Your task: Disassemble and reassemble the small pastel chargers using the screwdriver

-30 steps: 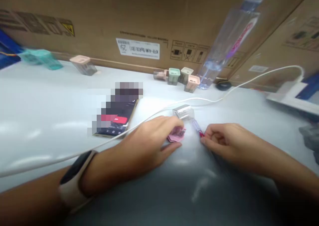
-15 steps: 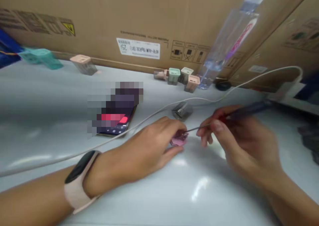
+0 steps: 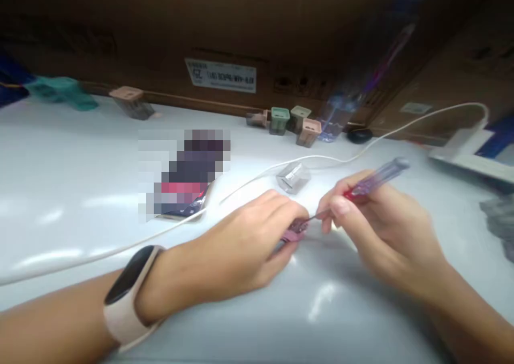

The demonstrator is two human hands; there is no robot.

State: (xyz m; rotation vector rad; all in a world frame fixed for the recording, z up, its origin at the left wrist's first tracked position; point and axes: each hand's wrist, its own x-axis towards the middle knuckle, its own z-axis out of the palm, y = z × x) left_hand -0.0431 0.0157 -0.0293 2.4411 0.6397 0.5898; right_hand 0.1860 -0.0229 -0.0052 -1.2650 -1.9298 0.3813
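My left hand (image 3: 244, 241) rests on the white table (image 3: 80, 192) and pinches a small pink part (image 3: 295, 230) between thumb and fingers. My right hand (image 3: 373, 222) grips a small screwdriver (image 3: 375, 179) with a clear purple handle and red collar. Its thin metal tip points left and touches the pink part. A small clear plastic cap (image 3: 294, 177) lies on the table just behind both hands. A pale band with a dark face sits on my left wrist (image 3: 128, 294).
A phone (image 3: 182, 192) lies left of the hands, with a white cable (image 3: 249, 179) running across the table to a white box (image 3: 461, 150) at the right. Several small coloured parts (image 3: 289, 122) and a clear bottle (image 3: 341, 112) stand against cardboard boxes (image 3: 225, 43) at the back.
My right hand picked the screwdriver up from the table, turned it and brought its tip to the pink part. The left hand kept holding the part. The picture has darkened.
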